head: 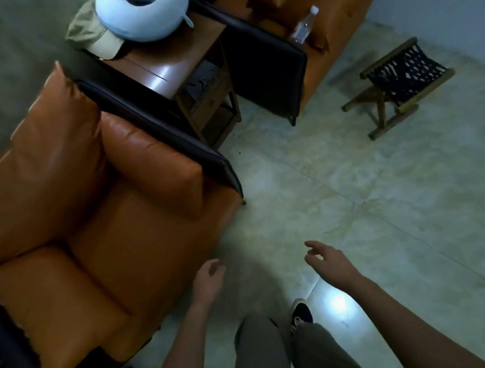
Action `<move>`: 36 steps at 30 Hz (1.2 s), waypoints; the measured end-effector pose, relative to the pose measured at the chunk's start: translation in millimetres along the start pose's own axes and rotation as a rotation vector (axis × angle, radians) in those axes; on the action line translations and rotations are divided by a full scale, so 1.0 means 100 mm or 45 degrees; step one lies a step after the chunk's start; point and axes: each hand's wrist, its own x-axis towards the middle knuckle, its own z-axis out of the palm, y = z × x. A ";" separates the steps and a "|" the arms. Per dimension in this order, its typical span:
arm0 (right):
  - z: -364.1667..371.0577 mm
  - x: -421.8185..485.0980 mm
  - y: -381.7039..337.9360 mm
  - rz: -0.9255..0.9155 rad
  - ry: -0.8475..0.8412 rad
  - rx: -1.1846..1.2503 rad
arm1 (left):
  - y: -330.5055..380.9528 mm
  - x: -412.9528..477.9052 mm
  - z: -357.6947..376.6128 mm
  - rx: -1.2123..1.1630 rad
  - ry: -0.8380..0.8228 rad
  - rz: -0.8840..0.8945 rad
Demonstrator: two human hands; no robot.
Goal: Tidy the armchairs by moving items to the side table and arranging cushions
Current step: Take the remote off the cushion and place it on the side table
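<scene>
Probably a home sitting room: two orange armchairs [88, 205], wooden side table [174, 59] between, tiled floor [361, 198].

Dim, bluish and soft throughout; glare spot on the floor [339, 302], sheen on the worktop [163, 70], edges bowed.

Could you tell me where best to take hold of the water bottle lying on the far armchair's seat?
Probably around the clear body of the water bottle, coming from above at the seat's open front. It lies tilted with its white cap pointing toward the backrest, and the dark armrest blocks the side-table side. Both the left hand and right hand are empty.
</scene>
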 end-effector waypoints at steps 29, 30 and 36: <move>-2.66 1.38 -1.72 -0.066 0.289 0.256 | 3.24 1.39 -0.06 -0.050 -0.256 0.360; -2.84 1.51 -1.74 -0.078 0.268 0.236 | 3.50 1.31 -0.05 -0.025 -0.239 0.354; -3.95 2.30 -2.04 -0.156 0.262 0.104 | 4.60 1.46 0.17 0.034 -0.098 0.453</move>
